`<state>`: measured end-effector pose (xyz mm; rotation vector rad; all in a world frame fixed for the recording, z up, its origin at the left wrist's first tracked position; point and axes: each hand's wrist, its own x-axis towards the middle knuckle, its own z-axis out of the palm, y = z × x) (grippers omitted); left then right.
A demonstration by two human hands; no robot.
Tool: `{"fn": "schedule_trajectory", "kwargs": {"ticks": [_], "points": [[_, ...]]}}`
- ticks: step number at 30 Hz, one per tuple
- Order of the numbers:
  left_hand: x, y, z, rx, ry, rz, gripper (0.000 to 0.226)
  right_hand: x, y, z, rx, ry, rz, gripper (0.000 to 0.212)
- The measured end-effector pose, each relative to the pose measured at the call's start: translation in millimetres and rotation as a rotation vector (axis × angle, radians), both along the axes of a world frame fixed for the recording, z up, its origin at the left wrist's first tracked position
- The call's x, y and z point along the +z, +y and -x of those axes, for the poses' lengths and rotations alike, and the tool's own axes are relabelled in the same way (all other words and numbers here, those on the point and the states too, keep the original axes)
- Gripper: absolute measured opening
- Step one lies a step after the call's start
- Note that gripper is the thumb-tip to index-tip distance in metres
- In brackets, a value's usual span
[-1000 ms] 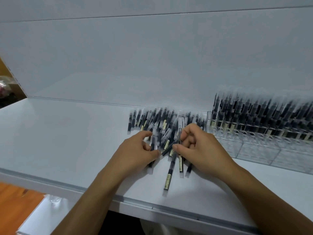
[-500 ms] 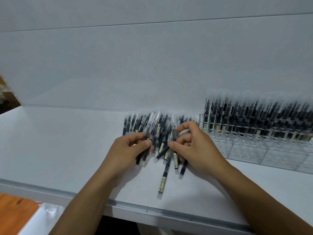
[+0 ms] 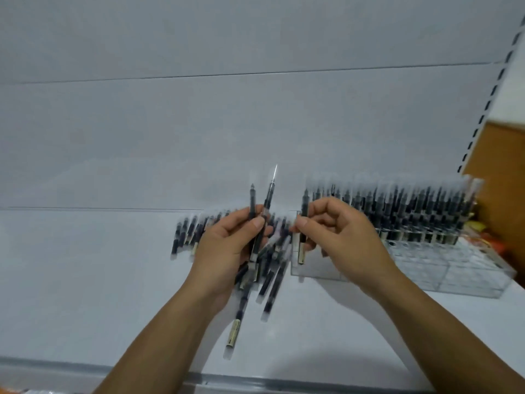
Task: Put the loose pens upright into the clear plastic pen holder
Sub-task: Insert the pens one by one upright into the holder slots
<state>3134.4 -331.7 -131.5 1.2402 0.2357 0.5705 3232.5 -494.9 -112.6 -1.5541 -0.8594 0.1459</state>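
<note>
Fingers and thumb of the left hand (image 3: 224, 251) curl round two black pens (image 3: 252, 200), held upright above the loose pile (image 3: 270, 280) on the white shelf (image 3: 85, 280). Beside it the right hand (image 3: 341, 240) pinches a third pen (image 3: 301, 251) upright at the left end of the clear pen holder (image 3: 454, 277) (rear rows packed with standing pens).

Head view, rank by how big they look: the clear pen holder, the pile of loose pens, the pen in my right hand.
1. clear pen holder
2. pile of loose pens
3. pen pinched by the right hand
</note>
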Motion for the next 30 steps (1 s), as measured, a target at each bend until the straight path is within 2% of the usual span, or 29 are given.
{"fn": "schedule_trajectory", "kwargs": {"ticks": [6,11,18,22,30], "points": [[4,-54,-47,-0.189,-0.083,0.046,0.025,11,-72,-43,-0.261,-0.101,-0.091,0.006],[10,-85,-79,-0.29,-0.082,0.023,0.026,21,-114,-80,-0.392,-0.079,-0.177,0.006],[27,-104,-111,-0.366,-0.107,0.001,0.032,19,-122,-120,-0.515,-0.175,-0.052,0.01],[30,-113,-128,-0.403,-0.116,-0.03,0.025,7,-118,-130,-0.55,-0.258,0.063,0.008],[10,-112,-137,-0.433,-0.096,-0.012,0.028,-5,-120,-135,-0.608,-0.349,0.122,0.012]]}}
